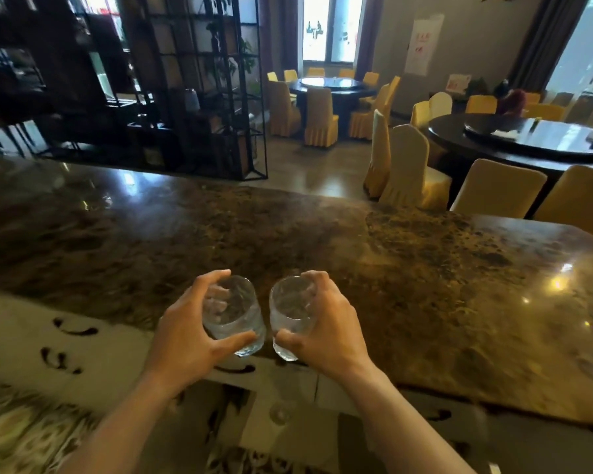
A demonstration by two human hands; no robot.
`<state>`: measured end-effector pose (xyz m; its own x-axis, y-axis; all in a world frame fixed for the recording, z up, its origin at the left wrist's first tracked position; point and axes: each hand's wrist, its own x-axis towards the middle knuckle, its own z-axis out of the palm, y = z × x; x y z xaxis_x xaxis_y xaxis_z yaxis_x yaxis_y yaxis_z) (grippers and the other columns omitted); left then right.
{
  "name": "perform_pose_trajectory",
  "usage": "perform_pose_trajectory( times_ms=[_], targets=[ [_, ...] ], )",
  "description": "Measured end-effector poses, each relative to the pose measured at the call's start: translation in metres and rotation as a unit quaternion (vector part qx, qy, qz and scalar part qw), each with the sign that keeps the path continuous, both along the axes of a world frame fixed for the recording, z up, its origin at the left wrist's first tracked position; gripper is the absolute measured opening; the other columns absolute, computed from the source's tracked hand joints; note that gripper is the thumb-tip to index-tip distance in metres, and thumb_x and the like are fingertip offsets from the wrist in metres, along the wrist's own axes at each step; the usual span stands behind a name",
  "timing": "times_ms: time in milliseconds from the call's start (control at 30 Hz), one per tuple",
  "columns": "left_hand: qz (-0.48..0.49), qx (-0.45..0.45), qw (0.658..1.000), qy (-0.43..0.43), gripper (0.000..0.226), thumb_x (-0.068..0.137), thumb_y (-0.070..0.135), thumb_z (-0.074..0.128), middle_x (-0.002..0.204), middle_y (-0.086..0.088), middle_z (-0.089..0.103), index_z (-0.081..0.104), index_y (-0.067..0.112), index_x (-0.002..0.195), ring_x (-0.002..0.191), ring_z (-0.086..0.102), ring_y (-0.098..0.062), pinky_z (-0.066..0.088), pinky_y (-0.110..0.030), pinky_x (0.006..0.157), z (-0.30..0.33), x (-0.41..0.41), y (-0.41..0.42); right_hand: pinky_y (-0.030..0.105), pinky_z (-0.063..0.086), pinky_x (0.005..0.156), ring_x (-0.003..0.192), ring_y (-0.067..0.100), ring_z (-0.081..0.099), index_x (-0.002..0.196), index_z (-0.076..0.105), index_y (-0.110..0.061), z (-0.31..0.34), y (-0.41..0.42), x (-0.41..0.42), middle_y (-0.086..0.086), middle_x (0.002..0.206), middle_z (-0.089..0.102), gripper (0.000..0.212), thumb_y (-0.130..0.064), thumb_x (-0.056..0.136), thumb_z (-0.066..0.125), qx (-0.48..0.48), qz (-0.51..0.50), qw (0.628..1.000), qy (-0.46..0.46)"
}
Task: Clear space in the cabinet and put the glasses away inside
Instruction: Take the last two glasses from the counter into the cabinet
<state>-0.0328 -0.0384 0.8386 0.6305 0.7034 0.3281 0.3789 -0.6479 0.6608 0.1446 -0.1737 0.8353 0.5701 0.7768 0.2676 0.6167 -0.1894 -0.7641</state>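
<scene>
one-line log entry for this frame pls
stage: pickup | left hand: holds left glass | right hand: holds right glass | glasses: upright, empty, side by side at counter edge | cabinet: not in view

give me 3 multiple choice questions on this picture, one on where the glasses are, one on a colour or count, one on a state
1. Where are the glasses?
A. over the near edge of the marble counter
B. on a round dining table
C. on the black shelf unit

2. How many glasses are being held?
A. one
B. two
C. four

3. What state are the glasses in?
A. full of juice
B. broken
C. empty and clear

Answers:
1 A: the left hand and right hand hold them at the marble counter edge.
2 B: the left glass and the right glass, one per hand.
3 C: fingers show through the glass, no liquid visible.
</scene>
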Motion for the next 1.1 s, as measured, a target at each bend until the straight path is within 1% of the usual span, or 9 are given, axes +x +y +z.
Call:
perform_pose_trajectory(
  times_ms=[267,367,567,667,733,800,933,1000,1100],
  targets=[
    [0.010,-0.036,0.999,0.017,0.099,0.049,0.062,0.089,0.115,0.031,0.058,0.039,0.053,0.134,0.100,0.062,0.006,0.057,-0.023,0.075,-0.042,-0.124,0.006,0.028,0.058,0.084,0.105,0.005,0.060,0.128,0.039,-0.038,-0.053,0.014,-0.112,-0.017,0.122,0.055,0.085,-0.046,0.056,0.082,-0.054,0.024,0.998,0.025],
    [0.005,-0.073,0.996,0.040,0.100,0.047,0.061,0.089,0.116,0.029,0.060,0.038,0.054,0.133,0.101,0.061,0.007,0.051,-0.016,0.076,-0.081,-0.156,0.003,0.024,0.057,0.082,0.103,0.004,0.060,0.126,0.038,-0.040,-0.096,0.016,-0.142,-0.021,0.120,0.053,0.083,-0.048,0.057,0.084,-0.083,0.019,0.996,0.041],
    [-0.006,-0.147,0.986,0.083,0.100,0.049,0.061,0.090,0.118,0.033,0.057,0.035,0.061,0.132,0.107,0.058,0.007,0.048,-0.013,0.085,-0.201,-0.179,-0.010,0.030,0.057,0.090,0.113,0.006,0.057,0.136,0.035,-0.037,-0.212,0.008,-0.155,-0.018,0.126,0.052,0.094,-0.047,0.059,0.087,-0.152,-0.004,0.985,0.086],
    [-0.005,-0.207,0.974,0.091,0.099,0.047,0.068,0.086,0.118,0.041,0.050,0.035,0.062,0.132,0.109,0.054,0.010,0.046,-0.010,0.086,-0.276,-0.170,-0.016,0.042,0.057,0.086,0.115,0.018,0.058,0.137,0.035,-0.029,-0.277,-0.002,-0.145,-0.008,0.129,0.053,0.094,-0.044,0.058,0.084,-0.195,-0.021,0.976,0.092],
    [-0.014,-0.245,0.966,0.079,0.100,0.048,0.060,0.089,0.121,0.043,0.045,0.036,0.061,0.132,0.114,0.053,0.006,0.050,-0.023,0.095,-0.327,-0.158,-0.021,0.036,0.057,0.074,0.105,0.016,0.060,0.127,0.036,-0.032,-0.320,-0.010,-0.132,-0.009,0.118,0.055,0.085,-0.042,0.057,0.083,-0.193,-0.040,0.976,0.091],
    [-0.032,-0.224,0.971,0.080,0.098,0.052,0.056,0.090,0.125,0.042,0.042,0.034,0.060,0.133,0.117,0.050,0.009,0.047,-0.021,0.096,-0.373,-0.140,-0.027,0.028,0.053,0.070,0.099,0.010,0.058,0.125,0.035,-0.038,-0.362,-0.017,-0.119,-0.013,0.115,0.055,0.082,-0.041,0.059,0.084,-0.188,-0.059,0.976,0.089],
    [-0.036,-0.205,0.974,0.086,0.093,0.057,0.059,0.083,0.125,0.051,0.033,0.027,0.066,0.131,0.115,0.042,0.020,0.040,-0.011,0.091,-0.467,-0.099,-0.035,0.042,0.057,0.084,0.105,0.016,0.060,0.119,0.039,-0.042,-0.446,-0.026,-0.085,-0.007,0.119,0.056,0.073,-0.026,0.065,0.085,-0.192,-0.085,0.972,0.109],
    [-0.047,-0.208,0.972,0.094,0.091,0.055,0.065,0.078,0.125,0.049,0.034,0.025,0.068,0.130,0.111,0.046,0.014,0.041,-0.013,0.090,-0.512,-0.075,-0.036,0.043,0.057,0.082,0.103,0.017,0.061,0.115,0.044,-0.046,-0.490,-0.027,-0.066,-0.003,0.116,0.059,0.069,-0.023,0.065,0.085,-0.189,-0.096,0.972,0.097],
    [-0.066,-0.176,0.977,0.099,0.094,0.056,0.057,0.080,0.124,0.040,0.040,0.026,0.062,0.133,0.110,0.047,0.006,0.042,-0.018,0.089,-0.591,-0.036,-0.032,0.044,0.060,0.066,0.077,0.019,0.068,0.085,0.062,-0.023,-0.567,-0.026,-0.033,-0.004,0.083,0.067,0.031,-0.022,0.065,0.085,-0.215,-0.130,0.965,0.078]
  ],
)
